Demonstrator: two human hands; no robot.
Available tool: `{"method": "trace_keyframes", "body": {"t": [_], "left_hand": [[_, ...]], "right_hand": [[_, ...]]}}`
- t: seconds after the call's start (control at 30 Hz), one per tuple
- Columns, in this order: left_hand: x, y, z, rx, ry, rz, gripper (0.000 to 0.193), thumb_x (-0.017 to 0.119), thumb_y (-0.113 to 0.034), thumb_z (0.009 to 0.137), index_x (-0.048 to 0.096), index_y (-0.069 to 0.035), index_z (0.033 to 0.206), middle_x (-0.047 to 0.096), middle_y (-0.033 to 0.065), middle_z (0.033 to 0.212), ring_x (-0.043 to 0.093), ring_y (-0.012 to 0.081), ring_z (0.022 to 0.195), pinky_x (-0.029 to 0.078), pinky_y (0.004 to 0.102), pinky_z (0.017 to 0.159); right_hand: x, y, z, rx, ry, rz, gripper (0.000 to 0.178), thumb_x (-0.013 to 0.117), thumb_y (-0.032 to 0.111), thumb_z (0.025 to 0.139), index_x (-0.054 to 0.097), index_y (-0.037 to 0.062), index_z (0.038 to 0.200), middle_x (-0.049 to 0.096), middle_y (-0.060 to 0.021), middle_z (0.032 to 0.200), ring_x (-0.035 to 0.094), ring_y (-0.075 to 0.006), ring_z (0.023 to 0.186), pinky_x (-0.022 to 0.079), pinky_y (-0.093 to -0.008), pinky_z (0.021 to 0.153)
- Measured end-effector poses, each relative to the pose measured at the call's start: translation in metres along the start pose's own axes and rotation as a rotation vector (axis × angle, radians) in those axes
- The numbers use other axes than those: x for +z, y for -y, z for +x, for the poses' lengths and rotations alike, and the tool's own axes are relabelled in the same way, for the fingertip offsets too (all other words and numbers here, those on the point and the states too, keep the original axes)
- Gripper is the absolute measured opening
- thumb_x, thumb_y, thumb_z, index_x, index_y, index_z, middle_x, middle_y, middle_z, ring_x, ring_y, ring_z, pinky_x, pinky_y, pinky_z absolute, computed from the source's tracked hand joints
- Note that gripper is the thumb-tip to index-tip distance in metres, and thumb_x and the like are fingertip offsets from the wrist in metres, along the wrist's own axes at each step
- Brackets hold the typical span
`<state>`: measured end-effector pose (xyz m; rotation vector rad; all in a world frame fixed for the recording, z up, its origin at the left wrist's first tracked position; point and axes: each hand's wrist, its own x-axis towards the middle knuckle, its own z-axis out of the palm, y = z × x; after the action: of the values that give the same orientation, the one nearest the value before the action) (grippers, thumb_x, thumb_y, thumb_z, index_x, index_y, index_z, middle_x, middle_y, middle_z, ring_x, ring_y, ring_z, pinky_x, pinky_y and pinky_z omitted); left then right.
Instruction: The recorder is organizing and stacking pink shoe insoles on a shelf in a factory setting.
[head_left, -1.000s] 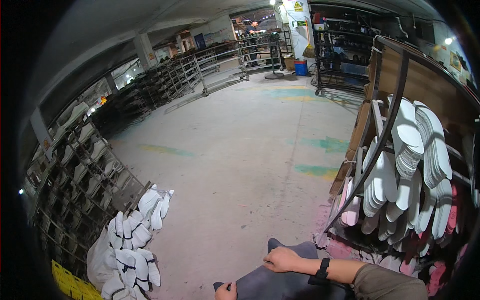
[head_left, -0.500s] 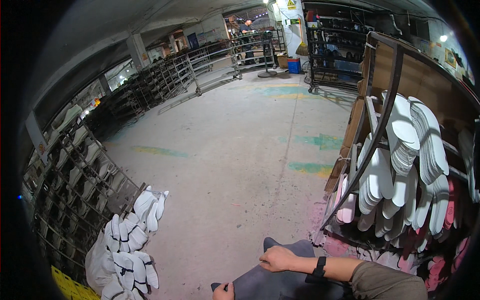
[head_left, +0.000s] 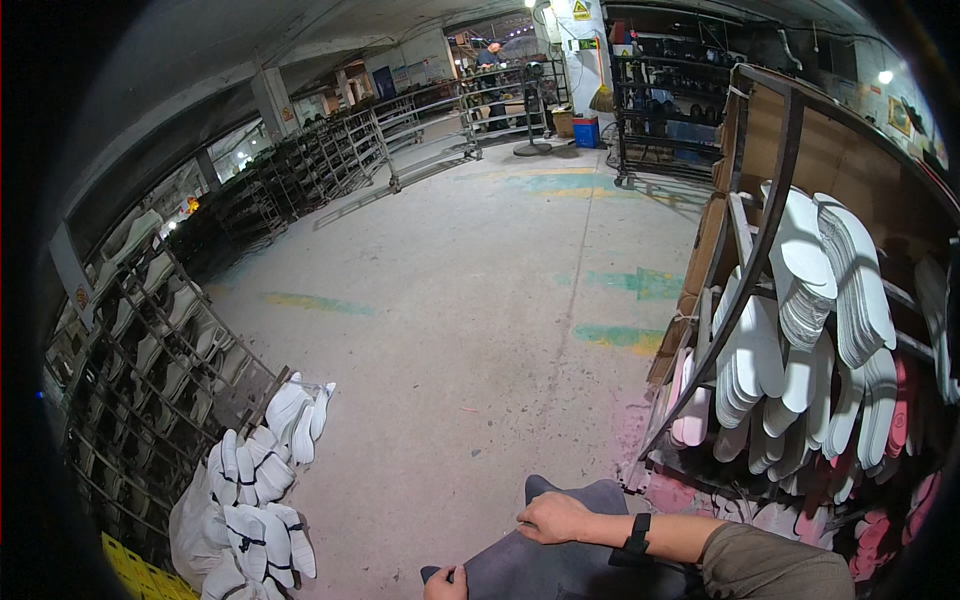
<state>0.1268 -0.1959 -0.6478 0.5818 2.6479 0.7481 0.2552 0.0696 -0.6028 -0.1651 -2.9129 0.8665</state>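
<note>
At the lower edge lies a dark grey sheet (head_left: 520,563), cloth-like and with pointed corners; whether it is cloth or leather I cannot tell. My right hand (head_left: 556,518) comes in from the right with a black band on the wrist. Its fingers are curled and closed on the sheet near the upper corner. Lower and to the left, my left hand (head_left: 446,584) is only partly in view, its thumb and fingers pinching the sheet's left corner. The lower part of the sheet is cut off by the picture's edge.
On the right, a metal rack (head_left: 784,190) carries stacks of white soles (head_left: 745,355) and some pink ones. White bundles tied with dark bands (head_left: 262,535) lie at the left, beside a shoe rack (head_left: 160,350). Far back are wheeled racks (head_left: 425,135), a stand fan (head_left: 533,110) and a person (head_left: 490,60).
Both hands and the grey sheet stay practically where they were. The person far back has shifted slightly, with the head bent lower.
</note>
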Motion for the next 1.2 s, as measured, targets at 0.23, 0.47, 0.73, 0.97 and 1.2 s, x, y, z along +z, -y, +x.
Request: {"method": "trace_keyframes", "body": {"t": [0.23, 0.47, 0.73, 0.97, 1.2], "left_hand": [[0.001, 0.002, 0.001, 0.001, 0.003, 0.006, 0.049, 0.054, -0.046, 0.087, 0.067, -0.003, 0.106, 0.066, 0.0211, 0.1, 0.063, 0.0349, 0.097, 0.049, 0.0386, 0.085], [0.0, 0.0, 0.0, 0.005, -0.005, 0.009, 0.049, 0.055, -0.046, 0.086, 0.068, -0.004, 0.106, 0.066, 0.0211, 0.101, 0.063, 0.0351, 0.097, 0.049, 0.0386, 0.085], [-0.001, -0.002, 0.0, -0.009, 0.003, 0.019, 0.048, 0.055, -0.046, 0.086, 0.068, -0.004, 0.105, 0.066, 0.0208, 0.101, 0.063, 0.035, 0.097, 0.049, 0.0389, 0.085], [-0.003, -0.003, 0.0, -0.033, 0.031, 0.0, 0.049, 0.054, -0.046, 0.086, 0.067, -0.003, 0.106, 0.066, 0.0211, 0.103, 0.062, 0.0351, 0.099, 0.048, 0.0388, 0.087], [-0.005, -0.006, -0.002, -0.045, 0.044, 0.01, 0.049, 0.054, -0.046, 0.087, 0.067, -0.003, 0.106, 0.065, 0.0207, 0.104, 0.062, 0.035, 0.1, 0.048, 0.0388, 0.088]], "right_hand": [[-0.002, 0.001, 0.0, 0.0, 0.02, -0.02, 0.03, 0.058, 0.031, 0.081, 0.069, 0.0036, 0.089, 0.065, -0.0183, 0.08, 0.063, -0.0346, 0.08, 0.05, -0.0438, 0.074], [-0.003, 0.002, 0.0, 0.001, 0.02, -0.013, 0.03, 0.058, 0.031, 0.082, 0.069, 0.0039, 0.089, 0.064, -0.0181, 0.079, 0.062, -0.0346, 0.08, 0.05, -0.0436, 0.074], [-0.003, 0.002, 0.0, 0.009, 0.011, 0.01, 0.03, 0.058, 0.031, 0.082, 0.068, 0.0037, 0.089, 0.064, -0.0184, 0.079, 0.062, -0.0346, 0.08, 0.049, -0.0441, 0.074], [-0.008, 0.005, 0.0, 0.028, 0.032, 0.016, 0.03, 0.057, 0.03, 0.081, 0.066, 0.0019, 0.088, 0.065, -0.0198, 0.082, 0.063, -0.0367, 0.083, 0.05, -0.0459, 0.075], [-0.009, 0.006, -0.001, 0.025, 0.028, 0.006, 0.03, 0.058, 0.03, 0.081, 0.067, 0.0034, 0.089, 0.065, -0.0189, 0.081, 0.063, -0.0358, 0.081, 0.05, -0.0447, 0.075]]}}
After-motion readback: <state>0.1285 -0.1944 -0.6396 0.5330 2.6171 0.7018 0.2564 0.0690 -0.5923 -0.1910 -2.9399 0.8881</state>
